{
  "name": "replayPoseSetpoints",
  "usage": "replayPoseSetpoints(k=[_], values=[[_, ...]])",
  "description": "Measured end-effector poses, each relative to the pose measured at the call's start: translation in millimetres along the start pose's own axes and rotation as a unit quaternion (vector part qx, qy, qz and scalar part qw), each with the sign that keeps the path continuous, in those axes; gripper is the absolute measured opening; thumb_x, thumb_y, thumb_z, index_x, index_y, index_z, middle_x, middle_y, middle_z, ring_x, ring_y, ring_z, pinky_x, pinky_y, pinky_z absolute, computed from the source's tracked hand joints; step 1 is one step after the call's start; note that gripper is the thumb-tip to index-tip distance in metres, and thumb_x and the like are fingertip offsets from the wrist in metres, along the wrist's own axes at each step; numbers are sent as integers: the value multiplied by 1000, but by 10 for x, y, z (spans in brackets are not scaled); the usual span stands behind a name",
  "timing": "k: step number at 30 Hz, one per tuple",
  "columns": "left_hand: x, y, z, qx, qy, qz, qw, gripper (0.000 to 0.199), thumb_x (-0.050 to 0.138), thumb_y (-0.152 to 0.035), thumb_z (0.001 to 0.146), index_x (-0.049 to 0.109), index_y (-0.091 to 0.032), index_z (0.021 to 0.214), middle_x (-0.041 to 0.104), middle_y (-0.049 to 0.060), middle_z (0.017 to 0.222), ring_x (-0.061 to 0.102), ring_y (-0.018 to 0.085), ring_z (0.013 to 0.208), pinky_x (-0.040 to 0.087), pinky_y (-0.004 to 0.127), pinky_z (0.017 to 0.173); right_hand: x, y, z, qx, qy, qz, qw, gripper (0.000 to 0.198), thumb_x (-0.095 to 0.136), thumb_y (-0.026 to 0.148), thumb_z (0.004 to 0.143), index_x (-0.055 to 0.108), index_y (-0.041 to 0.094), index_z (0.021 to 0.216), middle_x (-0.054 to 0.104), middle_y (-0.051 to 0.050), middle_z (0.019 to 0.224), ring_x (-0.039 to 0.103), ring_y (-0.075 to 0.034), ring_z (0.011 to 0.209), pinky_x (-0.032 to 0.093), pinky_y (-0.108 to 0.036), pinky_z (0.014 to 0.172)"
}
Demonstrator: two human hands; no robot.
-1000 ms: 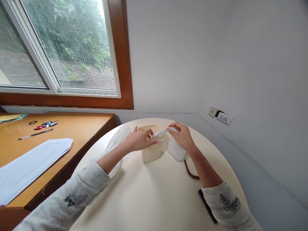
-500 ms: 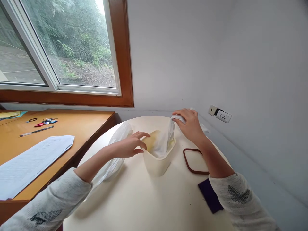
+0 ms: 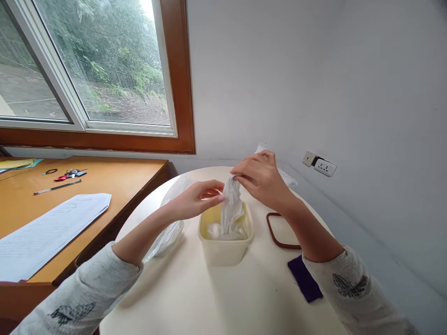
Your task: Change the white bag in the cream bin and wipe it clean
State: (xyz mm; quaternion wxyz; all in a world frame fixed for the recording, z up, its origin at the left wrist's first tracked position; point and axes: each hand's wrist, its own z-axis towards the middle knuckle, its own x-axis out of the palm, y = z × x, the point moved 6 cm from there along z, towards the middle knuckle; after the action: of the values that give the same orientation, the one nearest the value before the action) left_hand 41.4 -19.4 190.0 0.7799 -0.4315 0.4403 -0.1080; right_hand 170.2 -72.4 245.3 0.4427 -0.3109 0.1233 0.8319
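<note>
A small cream plastic bin (image 3: pixel 225 253) stands upright on the round table. My right hand (image 3: pixel 260 179) is closed on the gathered top of a thin white plastic bag (image 3: pixel 231 204), holding it above the bin. The bag's crumpled lower part lies inside the bin. More white plastic shows behind my right hand. At the bag's left edge, my left hand (image 3: pixel 199 199) has its thumb and fingers apart, their tips at or close to the plastic.
Clear plastic sheeting (image 3: pixel 169 237) lies left of the bin. To the right are a brown rounded-square frame (image 3: pixel 274 238) and a dark purple cloth (image 3: pixel 304 279). A wooden desk (image 3: pixel 129 186) at left carries papers (image 3: pixel 66 232), a pen (image 3: pixel 57 187) and keys (image 3: pixel 71 174).
My right hand has moved left with the bag, bringing it over the bin's middle. My left hand has left the bin's rim and risen to the bag. The bin now sits more squarely.
</note>
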Motion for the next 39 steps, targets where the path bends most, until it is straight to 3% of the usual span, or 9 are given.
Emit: replayPoseSetpoints(k=[6, 11, 13, 16, 20, 23, 29, 33, 39], values=[[56, -33, 114, -21, -113, -43, 992, 22, 50, -35, 82, 56, -16, 75, 54, -1, 68, 51, 13, 65, 41, 24, 59, 36, -13, 4, 21, -3, -11, 1000, 13, 47, 25, 88, 57, 25, 96, 65, 0, 96, 54, -16, 95, 21, -38, 95], [-26, 25, 86, -8, -120, -70, 990, 19, 52, -32, 81, 58, -15, 78, 56, 0, 74, 51, 14, 70, 40, 24, 62, 29, -471, -260, 182, 24, 27, 983, 55, 63, 43, 74, 43, 30, 124, 52, -5, 123, 42, -25, 117, 22, -47, 98], [-62, 17, 70, -3, -124, -77, 989, 18, 53, -32, 80, 59, -15, 83, 57, 1, 77, 51, 15, 73, 40, 24, 64, 131, -717, -432, 282, 63, 107, 951, 68, 63, 49, 71, 35, 31, 131, 47, -7, 129, 39, -27, 121, 27, -48, 97], [-66, -17, 69, 5, -115, -115, 987, 20, 55, -31, 78, 59, -16, 91, 58, 3, 82, 52, 15, 76, 41, 24, 67, 363, -943, -668, 408, 121, 279, 861, 68, 60, 54, 72, 38, 28, 130, 49, -9, 128, 44, -27, 118, 37, -43, 91], [-38, -64, 79, 12, -101, -136, 986, 19, 55, -28, 77, 60, -15, 90, 59, 4, 85, 53, 16, 79, 42, 25, 69, 557, -902, -711, 421, 146, 474, 760, 48, 61, 49, 73, 57, 26, 114, 60, -6, 117, 54, -25, 108, 44, -39, 86], [-54, -34, 94, -10, -94, -148, 984, 16, 55, -22, 73, 61, -16, 87, 61, 3, 86, 54, 17, 82, 42, 26, 72, 604, -876, -643, 416, 124, 533, 726, 39, 68, 41, 69, 64, 26, 105, 64, -4, 110, 57, -22, 103, 46, -36, 85], [-252, 51, 250, -100, -103, -284, 948, 33, 45, -45, 77, 59, -15, 81, 62, 4, 75, 57, 18, 71, 44, 30, 68, 532, -952, -305, 401, 43, 530, 746, 29, 66, 39, 71, 67, 18, 92, 68, -6, 96, 58, -22, 102, 42, -35, 89], [-246, -33, 437, -141, -32, -305, 941, 58, 37, -67, 77, 60, -18, 96, 66, 6, 79, 61, 21, 77, 47, 31, 69, 402, -743, 43, 339, 64, 560, 753, 23, 62, 33, 73, 66, 18, 90, 67, -3, 89, 59, -20, 94, 44, -33, 84], [-336, 18, 595, -127, -83, -335, 930, 37, 62, -45, 74, 64, -13, 91, 68, 6, 78, 62, 18, 71, 48, 29, 66, 287, -568, 284, 308, 59, 589, 745, 13, 52, 25, 72, 61, 17, 76, 62, -1, 72, 58, -17, 81, 45, -29, 73]])
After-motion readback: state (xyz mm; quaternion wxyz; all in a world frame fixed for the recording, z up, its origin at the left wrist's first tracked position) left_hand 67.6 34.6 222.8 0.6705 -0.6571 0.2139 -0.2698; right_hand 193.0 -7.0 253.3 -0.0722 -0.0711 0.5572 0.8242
